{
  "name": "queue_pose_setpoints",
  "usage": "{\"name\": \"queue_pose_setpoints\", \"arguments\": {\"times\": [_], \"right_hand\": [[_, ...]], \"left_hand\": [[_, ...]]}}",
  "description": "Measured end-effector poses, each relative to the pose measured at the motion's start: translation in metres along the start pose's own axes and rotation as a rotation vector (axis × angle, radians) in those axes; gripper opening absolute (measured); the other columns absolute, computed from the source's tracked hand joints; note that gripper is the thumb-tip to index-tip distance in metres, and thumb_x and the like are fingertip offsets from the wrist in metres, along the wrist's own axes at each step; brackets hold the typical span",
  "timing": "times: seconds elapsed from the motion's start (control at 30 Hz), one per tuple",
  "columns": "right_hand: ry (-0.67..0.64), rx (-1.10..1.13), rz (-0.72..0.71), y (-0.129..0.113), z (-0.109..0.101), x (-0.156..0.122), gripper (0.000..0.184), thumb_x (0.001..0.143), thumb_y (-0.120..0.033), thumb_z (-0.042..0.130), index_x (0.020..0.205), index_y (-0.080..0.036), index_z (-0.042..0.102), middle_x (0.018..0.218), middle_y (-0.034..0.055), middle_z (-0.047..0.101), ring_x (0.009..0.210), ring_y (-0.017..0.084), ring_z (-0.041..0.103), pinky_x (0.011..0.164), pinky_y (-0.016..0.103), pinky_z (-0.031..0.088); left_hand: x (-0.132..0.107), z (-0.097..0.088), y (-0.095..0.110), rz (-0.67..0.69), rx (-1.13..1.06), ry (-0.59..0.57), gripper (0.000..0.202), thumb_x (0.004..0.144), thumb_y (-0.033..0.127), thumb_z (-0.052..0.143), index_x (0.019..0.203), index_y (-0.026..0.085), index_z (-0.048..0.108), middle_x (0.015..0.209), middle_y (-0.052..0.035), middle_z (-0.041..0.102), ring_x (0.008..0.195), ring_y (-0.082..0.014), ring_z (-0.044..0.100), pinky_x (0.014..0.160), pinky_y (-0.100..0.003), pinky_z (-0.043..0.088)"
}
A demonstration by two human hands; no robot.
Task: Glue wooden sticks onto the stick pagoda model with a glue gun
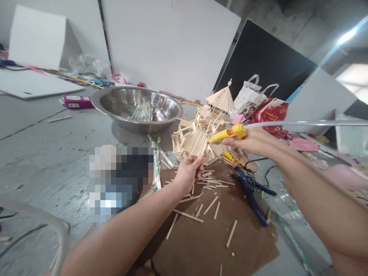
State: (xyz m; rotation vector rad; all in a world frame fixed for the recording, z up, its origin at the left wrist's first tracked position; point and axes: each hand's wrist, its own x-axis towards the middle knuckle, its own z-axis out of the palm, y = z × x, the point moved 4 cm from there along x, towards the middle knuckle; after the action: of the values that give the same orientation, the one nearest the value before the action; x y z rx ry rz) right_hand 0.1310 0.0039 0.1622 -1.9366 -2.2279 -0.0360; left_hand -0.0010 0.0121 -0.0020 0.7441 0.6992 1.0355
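My right hand [244,140] is wrapped round a yellow glue gun [228,134], with a long clear glue stick running out of its back to the right. The gun's nozzle points left at a flat panel of wooden sticks [195,142] on a model building [214,115] made of such sticks, topped by a pointed roof. My left hand [189,171] is closed in a pinch at the panel's lower edge; whatever lies between its fingertips is too small to make out. Short cut sticks [211,182] lie scattered below on a brown board [201,237].
Blue-handled pliers [253,199] lie right of the board beside a black cord. A steel basin [138,109] holding wrapped sticks stands behind to the left, near a purple pack [77,101]. Bags [250,97] stand behind the model. Wrapped sticks [156,165] lie left of it.
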Motion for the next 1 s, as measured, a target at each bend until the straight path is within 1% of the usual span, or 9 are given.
{"name": "queue_pose_setpoints", "arguments": {"times": [0.17, 0.27, 0.4, 0.6, 0.8, 1.0], "right_hand": [[-0.012, -0.014, 0.018, 0.0039, 0.0024, 0.0017, 0.041, 0.062, -0.062, 0.049, 0.076, -0.028, 0.065, 0.066, -0.0006, 0.064, 0.06, 0.016, 0.055, 0.05, 0.025, 0.037], [-0.008, 0.006, 0.003, 0.0053, 0.0034, 0.0023, 0.041, 0.062, -0.062, 0.049, 0.077, -0.028, 0.065, 0.071, -0.0005, 0.065, 0.064, 0.017, 0.056, 0.052, 0.027, 0.038], [-0.005, 0.019, -0.02, 0.004, 0.0033, 0.0022, 0.039, 0.063, -0.06, 0.049, 0.079, -0.028, 0.065, 0.067, -0.0007, 0.064, 0.06, 0.016, 0.055, 0.051, 0.026, 0.037], [0.004, 0.012, -0.023, -0.0001, 0.0, 0.0008, 0.039, 0.063, -0.061, 0.049, 0.076, -0.028, 0.065, 0.064, -0.0015, 0.063, 0.055, 0.015, 0.053, 0.047, 0.025, 0.035], [0.004, -0.008, -0.01, 0.0008, -0.0006, 0.0009, 0.039, 0.064, -0.062, 0.047, 0.074, -0.028, 0.065, 0.063, -0.0016, 0.063, 0.055, 0.015, 0.054, 0.046, 0.025, 0.035], [0.001, 0.002, 0.004, 0.0017, 0.0, 0.0015, 0.039, 0.063, -0.062, 0.048, 0.073, -0.028, 0.065, 0.065, -0.0016, 0.064, 0.06, 0.017, 0.056, 0.048, 0.025, 0.037]], "left_hand": [[-0.0004, -0.0001, 0.0017, 0.004, -0.015, -0.035, 0.027, 0.059, 0.031, 0.065, 0.063, 0.017, 0.042, 0.043, 0.0067, 0.047, 0.031, -0.0018, 0.035, 0.031, -0.014, 0.022], [-0.0009, -0.0003, 0.0028, 0.004, 0.002, -0.027, 0.027, 0.058, 0.029, 0.066, 0.063, 0.016, 0.043, 0.042, 0.0066, 0.047, 0.032, -0.0019, 0.036, 0.032, -0.014, 0.023], [-0.0003, -0.0021, 0.0029, -0.004, 0.037, 0.01, 0.027, 0.059, 0.031, 0.065, 0.063, 0.017, 0.042, 0.042, 0.007, 0.048, 0.03, -0.0017, 0.035, 0.031, -0.014, 0.022], [0.0005, -0.0029, 0.0036, -0.001, 0.062, 0.033, 0.029, 0.058, 0.034, 0.065, 0.062, 0.017, 0.042, 0.041, 0.0072, 0.048, 0.029, -0.0018, 0.035, 0.031, -0.014, 0.022], [-0.0009, -0.0018, 0.0051, 0.011, 0.069, 0.035, 0.029, 0.058, 0.034, 0.065, 0.061, 0.017, 0.042, 0.042, 0.007, 0.048, 0.029, -0.0016, 0.034, 0.03, -0.014, 0.021], [0.0006, -0.0031, 0.0033, 0.005, 0.068, 0.028, 0.028, 0.059, 0.033, 0.064, 0.062, 0.017, 0.041, 0.042, 0.0069, 0.048, 0.028, -0.0019, 0.035, 0.03, -0.015, 0.021]]}}
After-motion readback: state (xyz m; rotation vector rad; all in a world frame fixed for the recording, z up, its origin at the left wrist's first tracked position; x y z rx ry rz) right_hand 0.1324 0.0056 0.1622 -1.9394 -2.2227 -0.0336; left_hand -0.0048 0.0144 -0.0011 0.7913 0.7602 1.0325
